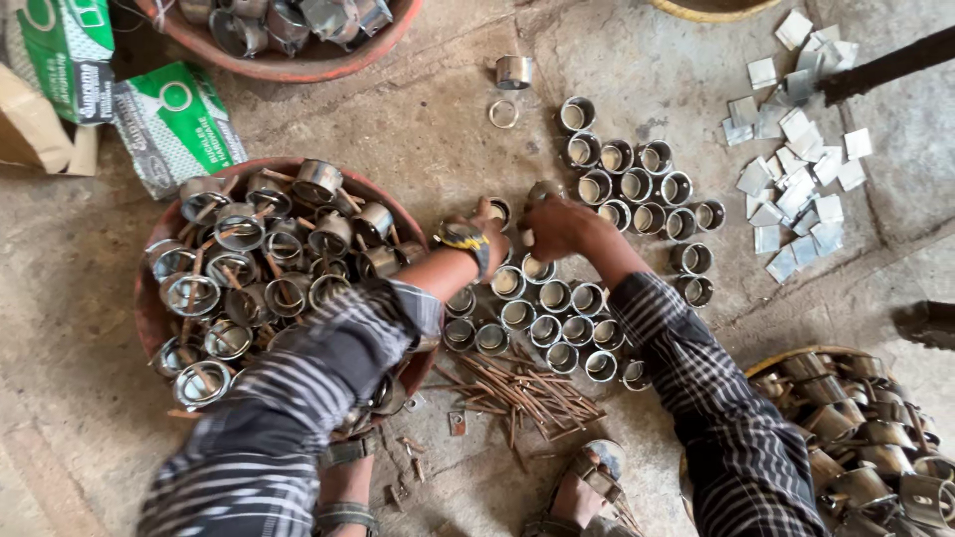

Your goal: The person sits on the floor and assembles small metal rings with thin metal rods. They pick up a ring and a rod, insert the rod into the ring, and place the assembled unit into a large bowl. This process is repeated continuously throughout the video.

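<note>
Striped sleeves [298, 398] closest in, sandalled feet [587, 492] just below on the floor [438, 119]. Left hand [489, 231], watch on the wrist, curled down among the cups [557, 298], fingers hidden, so cannot tell if gripping. Right hand [559, 227] just beside it, fingers bunched, seemingly pinching one small cup [542, 189] at the cluster's middle. Standing upright in rough rows: some thirty-odd cups, from the rust-coloured rods [517, 388] up toward the far top. Heaped full at left, a basin [149, 308] of cups with handles; another basin [288, 65] at the top edge, a basket [796, 356] lower right, both loaded. Flat metal squares [796, 189] scattered well apart on the right, untouched. Judging by the piles: a good batch laid out, much more waiting.
</note>
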